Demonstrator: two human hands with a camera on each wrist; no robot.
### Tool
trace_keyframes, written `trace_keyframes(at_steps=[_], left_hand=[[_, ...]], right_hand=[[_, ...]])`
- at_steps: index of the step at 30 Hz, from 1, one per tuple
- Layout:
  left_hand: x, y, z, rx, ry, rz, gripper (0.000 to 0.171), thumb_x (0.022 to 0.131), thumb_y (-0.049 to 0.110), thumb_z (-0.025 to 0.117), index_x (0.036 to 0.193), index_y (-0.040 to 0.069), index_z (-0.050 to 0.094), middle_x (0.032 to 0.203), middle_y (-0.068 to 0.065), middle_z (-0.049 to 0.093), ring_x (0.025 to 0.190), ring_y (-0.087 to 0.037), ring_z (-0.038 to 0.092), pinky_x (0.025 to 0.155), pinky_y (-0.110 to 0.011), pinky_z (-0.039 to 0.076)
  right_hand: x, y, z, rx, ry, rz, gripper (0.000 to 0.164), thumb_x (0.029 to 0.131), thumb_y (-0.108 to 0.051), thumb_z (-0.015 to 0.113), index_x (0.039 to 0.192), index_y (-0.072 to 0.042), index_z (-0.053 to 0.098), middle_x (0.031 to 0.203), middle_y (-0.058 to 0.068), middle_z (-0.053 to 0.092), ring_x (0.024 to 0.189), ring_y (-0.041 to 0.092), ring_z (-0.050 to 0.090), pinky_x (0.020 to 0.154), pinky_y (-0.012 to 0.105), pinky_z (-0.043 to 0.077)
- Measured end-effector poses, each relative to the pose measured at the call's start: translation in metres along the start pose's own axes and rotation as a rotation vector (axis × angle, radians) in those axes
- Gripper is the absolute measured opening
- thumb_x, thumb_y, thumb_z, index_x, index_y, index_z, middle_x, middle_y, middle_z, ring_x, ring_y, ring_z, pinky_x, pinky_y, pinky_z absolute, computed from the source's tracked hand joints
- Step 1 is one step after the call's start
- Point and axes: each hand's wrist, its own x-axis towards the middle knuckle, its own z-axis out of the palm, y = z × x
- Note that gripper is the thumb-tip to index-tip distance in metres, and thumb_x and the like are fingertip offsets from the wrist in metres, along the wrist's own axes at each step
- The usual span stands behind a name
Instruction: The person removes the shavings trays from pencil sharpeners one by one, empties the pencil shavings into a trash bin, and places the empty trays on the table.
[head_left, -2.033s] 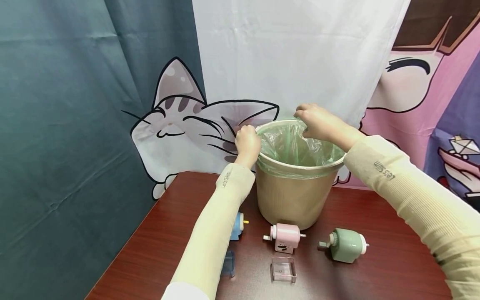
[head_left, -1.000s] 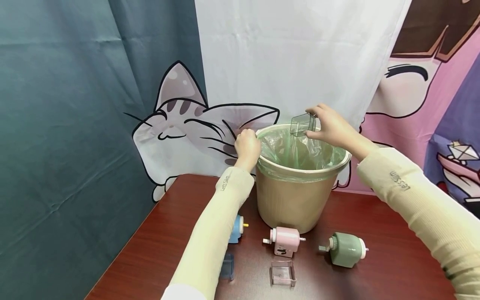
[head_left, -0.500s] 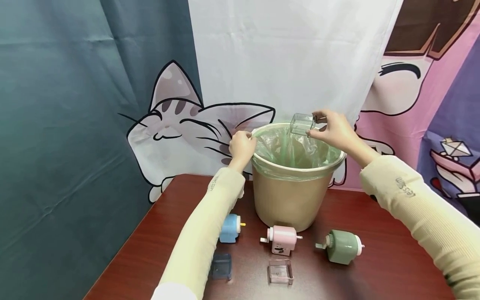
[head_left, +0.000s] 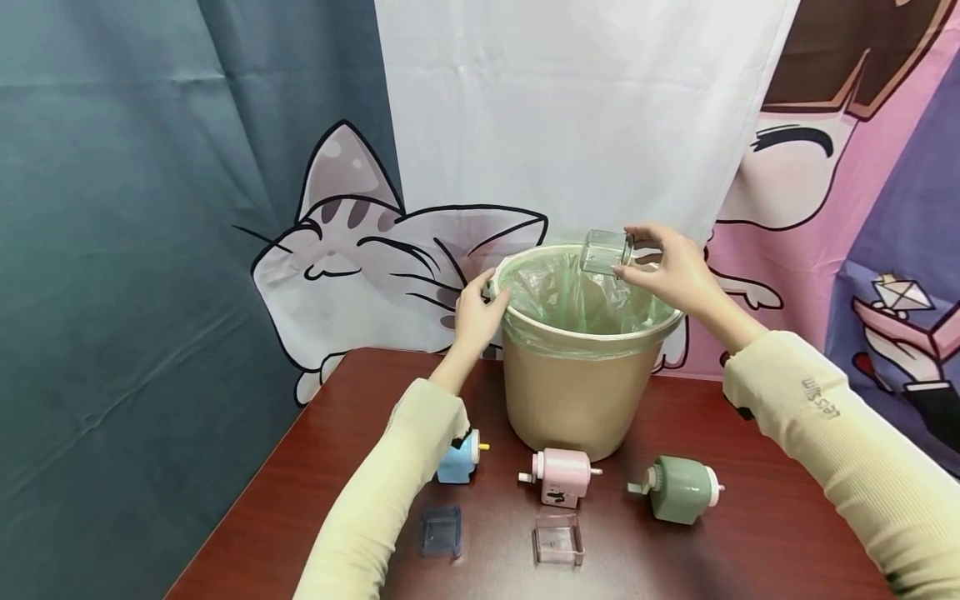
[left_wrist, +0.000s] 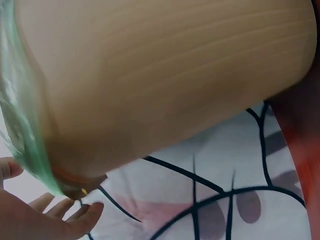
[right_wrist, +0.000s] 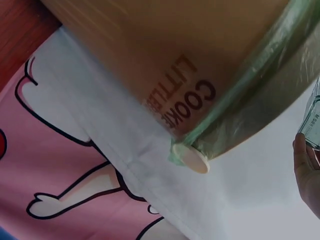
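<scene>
Over the mouth of a beige trash bin [head_left: 577, 400] lined with a green bag [head_left: 547, 292], my right hand [head_left: 671, 267] pinches a clear pencil-sharpener drawer [head_left: 602, 252] between thumb and fingers. Part of that drawer [right_wrist: 313, 122] shows at the edge of the right wrist view. At the bin's left rim is my left hand [head_left: 477, 312], its thumb and fingers spread apart around the edge. In the left wrist view, the fingers [left_wrist: 82, 217] lie loosely beside the bag's edge. A green crank pencil sharpener [head_left: 681, 490] stands on the table to the right.
A pink sharpener [head_left: 564, 477] stands before the bin, a blue one [head_left: 456, 461] partly behind my left sleeve. In front of them lie a pink clear drawer [head_left: 558, 542] and a dark blue drawer [head_left: 441, 533]. A printed curtain [head_left: 585, 125] hangs behind the reddish-brown table [head_left: 300, 500].
My left hand's curled fingers have loosened and spread at the rim, with the forearm shifting left and uncovering more of the blue sharpener. My right hand has turned the clear drawer into view.
</scene>
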Motion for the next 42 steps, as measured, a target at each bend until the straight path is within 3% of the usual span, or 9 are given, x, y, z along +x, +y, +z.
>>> trace_keyframes(at_steps=[3,6,10,13,16,19,24,32,42], left_hand=[[-0.011,0.005,-0.001,-0.073,0.045,0.071,0.043,0.086,0.013,0.063,0.126,0.0,0.057,0.122,-0.02,0.061,0.107,-0.034,0.057,0.094,-0.048,0.044],[-0.022,0.011,-0.003,-0.145,0.084,0.128,0.039,0.085,0.01,0.063,0.123,-0.002,0.059,0.123,-0.019,0.061,0.112,-0.032,0.057,0.096,-0.048,0.044],[-0.036,0.018,-0.005,-0.212,0.078,0.17,0.036,0.086,0.008,0.062,0.12,-0.003,0.061,0.122,-0.018,0.062,0.12,-0.028,0.054,0.1,-0.046,0.042],[-0.047,0.021,-0.007,-0.248,0.054,0.194,0.034,0.086,0.008,0.061,0.119,-0.003,0.062,0.119,-0.018,0.064,0.118,-0.027,0.055,0.098,-0.047,0.043],[-0.06,0.021,-0.009,-0.241,0.015,0.233,0.032,0.086,0.007,0.062,0.117,-0.001,0.063,0.115,-0.017,0.066,0.112,-0.027,0.058,0.094,-0.045,0.046],[-0.072,0.017,-0.009,-0.229,-0.037,0.268,0.03,0.087,0.006,0.062,0.115,-0.001,0.064,0.111,-0.016,0.067,0.101,-0.028,0.061,0.086,-0.039,0.049],[-0.093,0.011,-0.015,-0.284,-0.091,0.253,0.029,0.088,0.004,0.062,0.116,-0.001,0.064,0.107,-0.019,0.067,0.095,-0.031,0.061,0.084,-0.04,0.051],[-0.117,0.007,-0.023,-0.322,-0.075,0.204,0.032,0.089,0.004,0.061,0.12,0.0,0.061,0.111,-0.017,0.067,0.108,-0.027,0.06,0.092,-0.046,0.048],[-0.138,-0.004,-0.036,-0.264,-0.052,0.219,0.019,0.088,0.005,0.062,0.105,0.003,0.07,0.105,-0.01,0.069,0.098,-0.02,0.063,0.087,-0.027,0.05]], right_hand=[[-0.005,-0.002,0.001,0.012,0.012,-0.014,0.059,0.082,-0.006,0.069,0.134,0.006,0.043,0.13,0.026,0.052,0.109,0.04,0.057,0.094,0.046,0.045],[-0.008,-0.004,0.002,0.017,0.041,-0.035,0.059,0.081,-0.006,0.07,0.133,0.006,0.045,0.128,0.025,0.053,0.107,0.039,0.059,0.09,0.024,0.05],[-0.012,-0.004,0.001,0.037,0.084,-0.045,0.057,0.08,-0.006,0.07,0.132,0.005,0.048,0.126,0.024,0.055,0.105,0.035,0.059,0.082,0.006,0.044],[-0.015,-0.001,0.0,0.049,0.1,-0.063,0.056,0.08,-0.006,0.07,0.131,0.005,0.048,0.125,0.024,0.055,0.1,0.019,0.06,0.087,0.011,0.046],[-0.018,0.001,-0.001,0.07,0.111,-0.088,0.056,0.08,-0.005,0.07,0.131,0.006,0.048,0.123,0.025,0.055,0.094,-0.003,0.054,0.087,0.008,0.044],[-0.023,0.003,-0.001,0.116,0.125,-0.107,0.057,0.08,-0.003,0.07,0.131,0.007,0.047,0.122,0.027,0.054,0.09,-0.013,0.048,0.087,0.006,0.043],[-0.034,0.005,0.0,0.178,0.176,-0.158,0.057,0.076,0.006,0.071,0.128,0.009,0.049,0.118,0.024,0.054,0.094,-0.01,0.051,0.085,0.006,0.044],[-0.053,0.011,-0.002,0.227,0.222,-0.177,0.057,0.074,0.009,0.071,0.128,0.007,0.051,0.112,-0.009,0.054,0.096,-0.005,0.055,0.084,0.005,0.043],[-0.089,0.006,0.004,0.228,0.259,-0.19,0.054,0.074,0.01,0.071,0.125,0.008,0.053,0.11,-0.021,0.058,0.094,-0.006,0.059,0.085,0.008,0.045]])
